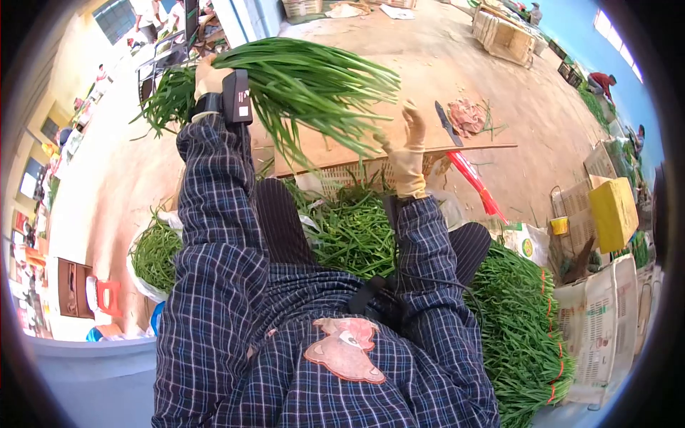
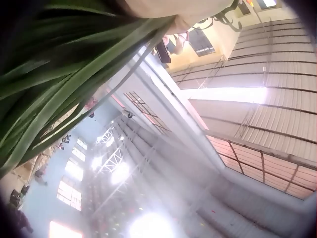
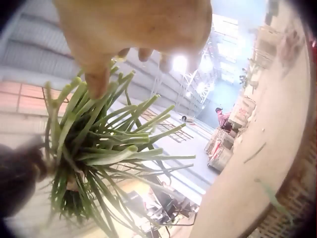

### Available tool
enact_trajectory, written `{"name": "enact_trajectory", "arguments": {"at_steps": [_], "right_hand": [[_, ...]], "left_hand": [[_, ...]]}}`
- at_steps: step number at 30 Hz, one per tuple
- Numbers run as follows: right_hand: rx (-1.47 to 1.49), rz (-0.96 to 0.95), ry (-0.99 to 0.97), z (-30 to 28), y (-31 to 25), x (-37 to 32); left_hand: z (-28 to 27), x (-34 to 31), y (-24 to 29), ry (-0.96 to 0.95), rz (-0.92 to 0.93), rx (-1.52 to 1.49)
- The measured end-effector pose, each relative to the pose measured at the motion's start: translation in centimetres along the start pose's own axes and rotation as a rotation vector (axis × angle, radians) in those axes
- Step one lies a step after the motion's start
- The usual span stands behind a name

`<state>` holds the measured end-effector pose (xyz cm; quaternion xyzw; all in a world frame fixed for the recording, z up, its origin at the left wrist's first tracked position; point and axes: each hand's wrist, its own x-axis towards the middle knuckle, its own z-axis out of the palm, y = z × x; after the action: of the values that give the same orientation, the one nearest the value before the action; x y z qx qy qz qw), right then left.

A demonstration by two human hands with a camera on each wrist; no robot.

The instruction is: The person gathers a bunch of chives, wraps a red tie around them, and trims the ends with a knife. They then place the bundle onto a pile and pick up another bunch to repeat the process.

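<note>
My left hand (image 1: 209,77), in a pale glove, grips a thick bunch of garlic chives (image 1: 307,82) at the upper left of the head view. The long leaves fan to the right over a wooden board (image 1: 328,146). In the left wrist view the chive leaves (image 2: 64,79) hang close to the camera. My right hand (image 1: 407,153), also gloved, is raised over the board with its fingers spread and nothing in its grasp. The right wrist view has that hand (image 3: 143,29) near the bunch's blunt stalk ends (image 3: 109,134), its thumb overlapping them.
A knife (image 1: 448,123) lies on the board beside a crumpled pink cloth (image 1: 467,117). Red strips (image 1: 477,182) hang off its edge. Loose chives (image 1: 357,232) fill the space between my knees. Tied chives (image 1: 524,328) are stacked right; a bag of greens (image 1: 157,253) stands left.
</note>
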<state>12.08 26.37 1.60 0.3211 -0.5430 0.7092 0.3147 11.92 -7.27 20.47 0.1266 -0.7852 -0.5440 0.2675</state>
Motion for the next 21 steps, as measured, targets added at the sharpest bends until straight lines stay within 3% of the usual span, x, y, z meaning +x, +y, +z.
{"name": "enact_trajectory", "arguments": {"at_steps": [2,3,4,5,6,7,8,9,10,11,15,18,19,20,21], "right_hand": [[-0.194,0.037,-0.039,0.0,-1.8,0.3],[-0.561,0.009,-0.176,-0.2,-2.8,1.0],[-0.557,0.006,-0.179,0.1,-3.3,1.6],[-0.677,-0.121,-0.230,0.4,-3.6,2.1],[-0.795,-0.250,-0.279,0.8,-3.7,2.5],[-0.191,0.281,-0.245,1.5,-3.0,2.2],[-0.188,0.278,-0.250,1.7,-2.4,2.7],[0.281,0.560,-0.160,2.0,-1.7,3.3],[0.756,0.830,-0.058,2.2,-1.4,3.6],[0.594,0.720,-0.143,2.6,-2.1,4.1],[0.532,0.681,-0.297,1.5,-3.1,3.8],[0.033,0.719,-0.540,-1.5,-0.8,1.4],[-0.092,0.520,-0.505,-2.3,0.5,-0.1],[-0.093,0.517,-0.504,-3.1,0.0,-0.5],[-0.232,0.518,-0.635,-4.1,-0.7,-1.1]], "left_hand": [[0.1,1.4,-0.8,-0.003,0.056,-0.020],[-0.1,2.6,-1.4,0.002,0.067,-0.007],[-0.1,2.5,-0.9,0.006,0.077,0.006],[-0.2,2.7,-0.2,-0.033,0.001,-0.204],[0.5,2.3,0.0,0.048,0.092,0.111],[0.4,2.7,0.0,0.052,0.104,0.143],[0.5,3.5,0.0,0.057,0.116,0.176],[0.2,4.4,-0.1,0.033,0.139,0.178],[0.5,1.4,2.4,-0.010,0.140,0.125],[0.5,1.2,2.6,-0.015,0.130,0.035],[-0.4,5.4,0.8,0.001,0.059,-0.074],[-1.0,5.4,1.5,0.021,-0.073,-0.057],[-0.9,5.4,1.6,0.025,-0.140,-0.049],[-0.9,5.8,1.3,0.025,-0.137,-0.051],[-1.0,6.5,0.6,0.026,-0.073,-0.067]]}}
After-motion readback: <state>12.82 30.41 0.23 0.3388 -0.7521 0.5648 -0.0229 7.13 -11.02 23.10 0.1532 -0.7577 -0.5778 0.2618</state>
